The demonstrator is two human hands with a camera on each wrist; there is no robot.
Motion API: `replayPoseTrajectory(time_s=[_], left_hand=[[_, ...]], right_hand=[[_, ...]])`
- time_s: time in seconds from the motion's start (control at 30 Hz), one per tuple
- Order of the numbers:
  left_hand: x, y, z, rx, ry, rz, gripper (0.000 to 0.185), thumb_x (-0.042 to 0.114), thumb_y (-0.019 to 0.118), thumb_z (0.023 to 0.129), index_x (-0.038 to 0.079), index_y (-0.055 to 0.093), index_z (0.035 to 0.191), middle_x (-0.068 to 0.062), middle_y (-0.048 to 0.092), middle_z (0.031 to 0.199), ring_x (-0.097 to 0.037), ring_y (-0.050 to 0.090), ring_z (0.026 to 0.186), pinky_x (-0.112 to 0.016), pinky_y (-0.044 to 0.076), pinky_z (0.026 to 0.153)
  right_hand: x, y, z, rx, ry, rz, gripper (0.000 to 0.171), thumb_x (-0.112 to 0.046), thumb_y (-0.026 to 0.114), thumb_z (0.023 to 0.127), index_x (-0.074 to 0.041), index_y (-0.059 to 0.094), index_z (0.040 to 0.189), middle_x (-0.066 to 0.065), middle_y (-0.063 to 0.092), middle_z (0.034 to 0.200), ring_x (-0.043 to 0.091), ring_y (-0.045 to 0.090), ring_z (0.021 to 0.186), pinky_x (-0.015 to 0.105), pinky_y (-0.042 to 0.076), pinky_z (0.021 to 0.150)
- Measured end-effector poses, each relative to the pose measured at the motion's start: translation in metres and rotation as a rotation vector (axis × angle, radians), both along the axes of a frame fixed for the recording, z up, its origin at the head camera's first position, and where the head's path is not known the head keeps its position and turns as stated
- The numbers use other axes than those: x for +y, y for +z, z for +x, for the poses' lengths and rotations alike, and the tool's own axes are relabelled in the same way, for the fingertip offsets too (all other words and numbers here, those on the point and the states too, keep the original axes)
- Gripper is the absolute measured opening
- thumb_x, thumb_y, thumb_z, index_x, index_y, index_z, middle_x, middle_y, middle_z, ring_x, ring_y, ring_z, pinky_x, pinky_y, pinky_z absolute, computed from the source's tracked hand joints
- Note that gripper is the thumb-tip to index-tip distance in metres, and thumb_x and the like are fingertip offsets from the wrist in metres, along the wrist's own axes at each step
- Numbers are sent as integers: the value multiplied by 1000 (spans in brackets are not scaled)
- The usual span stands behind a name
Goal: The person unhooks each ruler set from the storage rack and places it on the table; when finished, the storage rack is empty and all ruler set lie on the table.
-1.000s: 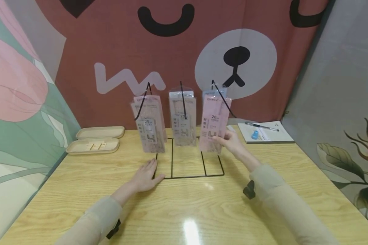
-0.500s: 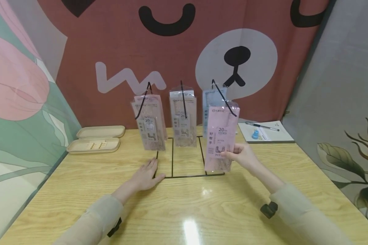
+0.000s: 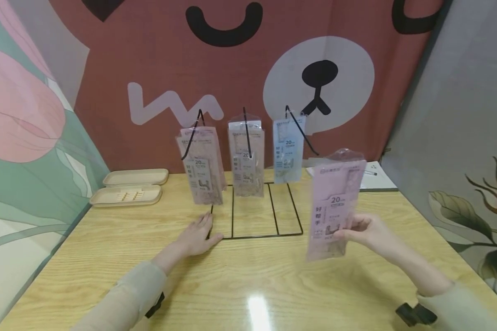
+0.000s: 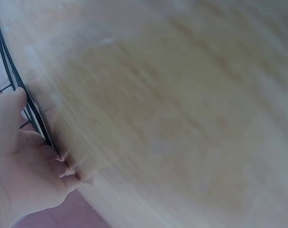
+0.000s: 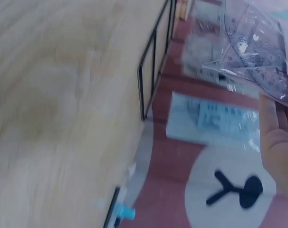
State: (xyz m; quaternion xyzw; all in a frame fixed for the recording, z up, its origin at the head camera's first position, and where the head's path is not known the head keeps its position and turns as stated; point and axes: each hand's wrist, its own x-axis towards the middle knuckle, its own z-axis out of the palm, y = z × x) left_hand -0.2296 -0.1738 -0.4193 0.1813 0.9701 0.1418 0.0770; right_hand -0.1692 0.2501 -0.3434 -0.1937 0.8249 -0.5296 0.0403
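Observation:
My right hand pinches a pink flat plastic packet by its lower right edge, held up to the right of the black wire display rack. The same packet fills the upper right of the right wrist view. A blue packet hangs on the rack's right hook. Greyish-pink packets hang on the middle hook, and more packets on the left one. My left hand lies with straight fingers on the front left corner of the rack's base, on the table.
An opened beige case with small sticks in it lies at the back left of the wooden table. A white notebook with a pen lies at the back right, partly behind the held packet. A printed curtain stands behind.
My right hand has drawn the pink packet forward off the right hook and carried it to the right, uncovering the blue packet behind. My left hand has stayed in place.

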Motion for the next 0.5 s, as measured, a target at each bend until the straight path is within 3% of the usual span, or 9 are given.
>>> replayPoseTrajectory(time_s=[0.1,0.2,0.27,0.37,0.5], left_hand=[[0,1,0,-4,1,-5,75,44,41,99,-9,17,146,-27,14,154,-43,15,142,-57,17,116],[0,1,0,-3,-2,-10,75,44,41,99,-9,17,146,-27,14,154,-44,15,142,-56,17,116],[-1,0,0,-2,-4,-17,75,45,41,99,-9,17,146,-27,13,154,-44,15,142,-56,17,116],[-1,-1,-1,1,-7,-25,76,45,40,99,-9,17,146,-26,13,154,-43,15,142,-56,17,116],[-2,-2,-1,0,-10,-28,76,46,40,99,-9,17,146,-26,13,154,-43,15,142,-55,18,116]], right_hand=[[17,6,2,-8,-72,59,8,-10,64,88,-5,69,90,-16,72,89,1,65,85,27,52,80],[29,6,-2,-56,-166,127,31,-21,63,90,-2,64,115,-5,74,97,4,67,88,46,51,89],[33,3,-8,-86,-231,187,45,-29,64,89,1,58,123,6,73,101,8,68,87,54,49,88],[35,-5,-20,-142,-280,270,60,-36,67,87,8,53,126,18,70,104,12,69,83,46,54,82],[35,-19,-39,-238,-275,353,60,-34,70,84,12,56,120,18,71,97,14,65,77,30,56,68]])
